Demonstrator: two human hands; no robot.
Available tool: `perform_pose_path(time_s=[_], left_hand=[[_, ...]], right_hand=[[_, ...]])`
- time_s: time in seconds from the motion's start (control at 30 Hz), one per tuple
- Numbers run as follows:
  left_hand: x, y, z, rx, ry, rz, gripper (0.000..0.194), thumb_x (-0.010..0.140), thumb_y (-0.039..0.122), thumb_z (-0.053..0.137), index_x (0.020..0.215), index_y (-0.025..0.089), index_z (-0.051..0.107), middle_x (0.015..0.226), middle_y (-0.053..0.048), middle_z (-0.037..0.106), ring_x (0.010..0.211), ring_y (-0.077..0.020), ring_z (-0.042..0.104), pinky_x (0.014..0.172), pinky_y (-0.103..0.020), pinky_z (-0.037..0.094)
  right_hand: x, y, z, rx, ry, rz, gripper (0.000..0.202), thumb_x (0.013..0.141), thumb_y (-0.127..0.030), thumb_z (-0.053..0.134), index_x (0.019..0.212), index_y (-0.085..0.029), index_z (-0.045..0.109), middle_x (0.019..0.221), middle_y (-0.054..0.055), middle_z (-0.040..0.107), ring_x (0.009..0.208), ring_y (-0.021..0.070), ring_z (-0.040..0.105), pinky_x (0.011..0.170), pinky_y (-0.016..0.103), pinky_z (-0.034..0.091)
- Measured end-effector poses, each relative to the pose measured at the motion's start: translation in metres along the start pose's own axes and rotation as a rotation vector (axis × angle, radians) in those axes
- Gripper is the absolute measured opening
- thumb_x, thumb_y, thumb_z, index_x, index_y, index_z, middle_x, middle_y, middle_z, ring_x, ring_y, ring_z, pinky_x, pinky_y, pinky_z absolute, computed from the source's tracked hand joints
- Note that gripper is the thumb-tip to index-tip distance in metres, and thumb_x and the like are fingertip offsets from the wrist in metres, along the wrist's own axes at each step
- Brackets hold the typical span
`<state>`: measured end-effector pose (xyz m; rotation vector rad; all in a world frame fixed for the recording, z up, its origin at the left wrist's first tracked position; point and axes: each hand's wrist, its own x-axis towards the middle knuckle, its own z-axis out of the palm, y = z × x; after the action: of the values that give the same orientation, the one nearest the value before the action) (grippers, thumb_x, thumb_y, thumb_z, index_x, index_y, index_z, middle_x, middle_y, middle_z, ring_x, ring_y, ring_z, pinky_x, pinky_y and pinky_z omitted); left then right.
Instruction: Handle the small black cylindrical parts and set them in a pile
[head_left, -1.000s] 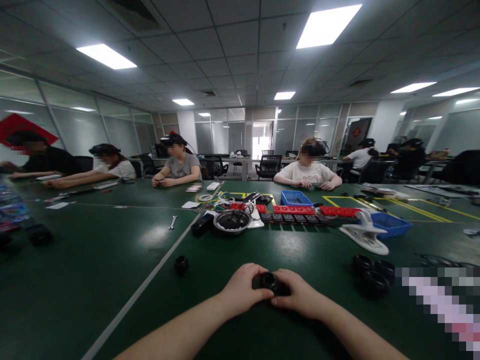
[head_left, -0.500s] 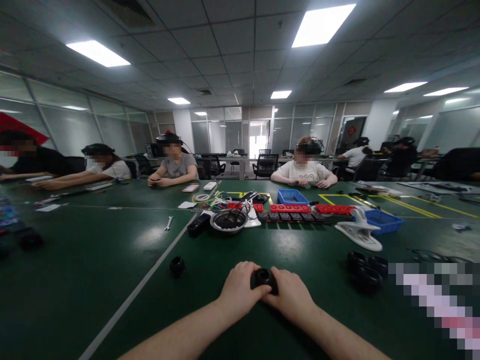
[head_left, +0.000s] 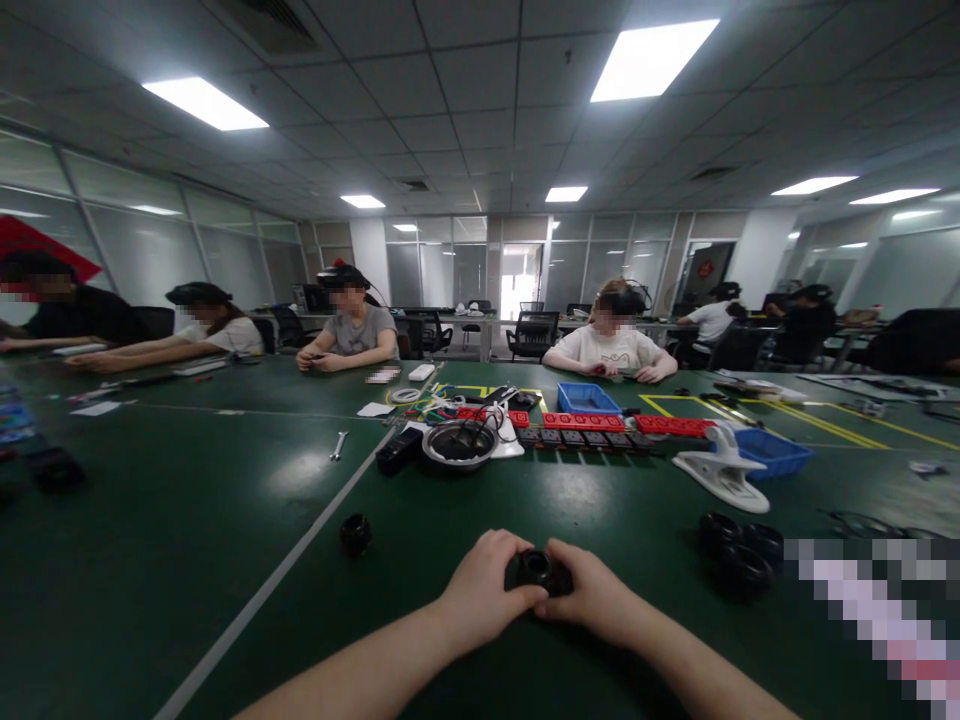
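Observation:
Low over the green table, my left hand [head_left: 486, 582] and my right hand [head_left: 592, 592] close from both sides around a black round part with a hole [head_left: 535, 568]. Its opening faces up and towards me. Both thumbs press on the near side, almost meeting, while my fingers curl round the far side and are partly hidden. A similar black ring-shaped part [head_left: 355, 535] lies alone to the left of my hands. Several more black rings [head_left: 744, 570] sit close together on the right.
Ahead stand a metal bowl [head_left: 459, 446], a black handheld device [head_left: 399, 451], red strips [head_left: 583, 421], a white clamp stand [head_left: 724, 475] and blue trays [head_left: 588, 397] [head_left: 776, 452]. A wrench [head_left: 339, 446] lies to the left. Other people sit across the table.
My hands and the black part have shifted slightly towards me and to the right. The right fingers sit a little farther from the left, showing more of the part's right side.

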<state>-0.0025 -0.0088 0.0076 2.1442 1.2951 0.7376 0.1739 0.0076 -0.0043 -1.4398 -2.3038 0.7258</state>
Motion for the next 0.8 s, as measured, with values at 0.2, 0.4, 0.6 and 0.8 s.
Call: perform_pose_path(time_s=[0.2, 0.4, 0.6, 0.8], left_hand=[[-0.002, 0.006, 0.006, 0.072, 0.077, -0.067, 0.03, 0.068, 0.029, 0.066, 0.095, 0.02, 0.056, 0.095, -0.004, 0.055, 0.092, -0.0224, 0.048, 0.081, -0.032, 0.036], [0.0, 0.0, -0.003, 0.018, -0.014, 0.068, 0.031, 0.07, 0.026, 0.066, 0.099, 0.021, 0.057, 0.097, -0.003, 0.056, 0.094, -0.0204, 0.048, 0.083, -0.029, 0.037], [0.001, -0.002, -0.013, -0.04, -0.111, 0.138, 0.035, 0.071, 0.025, 0.064, 0.105, 0.023, 0.056, 0.101, -0.003, 0.057, 0.097, -0.0201, 0.049, 0.085, -0.029, 0.037], [0.001, -0.002, -0.001, -0.018, -0.017, 0.015, 0.031, 0.068, 0.029, 0.067, 0.096, 0.021, 0.058, 0.094, -0.002, 0.055, 0.092, -0.0209, 0.049, 0.08, -0.029, 0.037]], right_hand=[[-0.004, -0.019, 0.008, -0.297, 0.147, 0.118, 0.02, 0.067, -0.032, 0.059, 0.079, -0.017, 0.053, 0.075, 0.007, 0.062, 0.068, 0.0214, 0.056, 0.057, 0.027, 0.034], [-0.007, -0.012, 0.0, -0.183, 0.103, -0.097, 0.04, 0.062, -0.039, 0.068, 0.095, -0.019, 0.057, 0.092, 0.006, 0.06, 0.085, 0.0232, 0.054, 0.072, 0.03, 0.038], [-0.002, 0.001, -0.014, 0.011, -0.084, -0.178, 0.026, 0.064, -0.026, 0.068, 0.088, -0.019, 0.062, 0.083, 0.0, 0.06, 0.08, 0.0185, 0.053, 0.071, 0.026, 0.038], [0.001, -0.001, -0.001, -0.051, 0.036, -0.043, 0.024, 0.06, -0.028, 0.07, 0.075, -0.017, 0.056, 0.076, 0.0, 0.058, 0.07, 0.0166, 0.052, 0.058, 0.023, 0.036]])
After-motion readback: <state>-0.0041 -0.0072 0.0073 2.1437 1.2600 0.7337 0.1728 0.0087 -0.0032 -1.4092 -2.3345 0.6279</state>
